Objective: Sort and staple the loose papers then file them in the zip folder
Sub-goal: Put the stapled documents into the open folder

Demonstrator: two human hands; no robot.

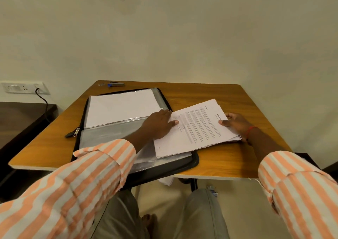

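A black zip folder (193, 161) lies open on the wooden table (228, 162), with white sheets (120, 107) in its far half and clear sleeves in its near half. A stack of printed papers (197, 129) rests askew over the folder's right edge and the table. My left hand (159, 124) presses flat on the stack's left end, thumb on the top page. My right hand (237, 124) grips the stack's right end, thumb on top and fingers beneath. A stapler (116, 84) lies at the table's far edge.
The folder's zipper pull (73, 132) hangs off its left side. A wall socket (24, 87) with a black cable sits at left above a dark side table (23, 114). Some paper (166, 181) pokes out under the table's near edge. My knees are below.
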